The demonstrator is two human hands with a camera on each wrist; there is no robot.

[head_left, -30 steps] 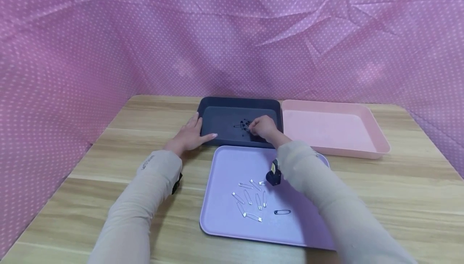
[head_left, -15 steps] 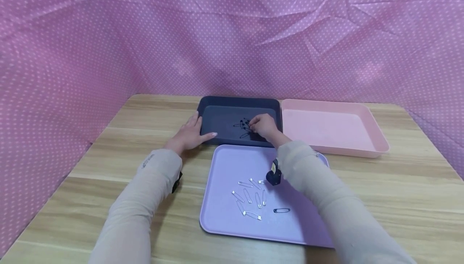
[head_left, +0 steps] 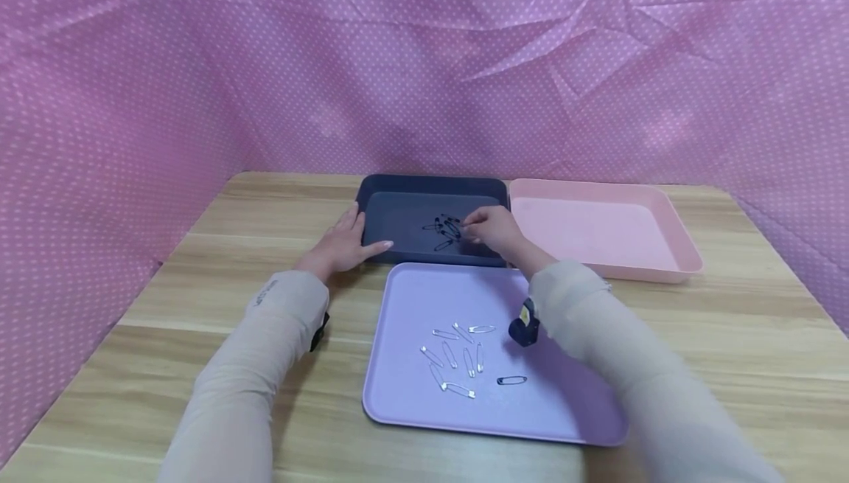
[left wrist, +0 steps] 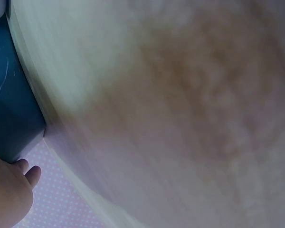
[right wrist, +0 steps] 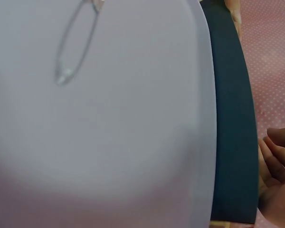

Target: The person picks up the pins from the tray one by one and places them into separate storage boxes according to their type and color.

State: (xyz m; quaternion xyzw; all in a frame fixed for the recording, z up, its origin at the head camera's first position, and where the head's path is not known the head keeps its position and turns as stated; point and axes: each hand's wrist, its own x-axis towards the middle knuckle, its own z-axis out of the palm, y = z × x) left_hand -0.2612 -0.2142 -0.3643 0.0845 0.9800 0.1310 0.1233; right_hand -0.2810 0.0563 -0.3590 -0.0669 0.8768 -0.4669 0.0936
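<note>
Black wire pins [head_left: 444, 229] beside right hand [head_left: 494, 229].

A small heap of black metal safety pins [head_left: 444, 230] lies tangled near the middle of the shallow dark-blue rectangular plastic tray [head_left: 398, 195].

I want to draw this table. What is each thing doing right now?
Left hand: flat, resting on the dark tray's edge.
Right hand: over the dark tray, fingers curled, empty.
Dark tray: holds black safety pins.
Pink tray: nothing in it.
Lilac tray: holds silver safety pins and one black pin, all closed.
</note>
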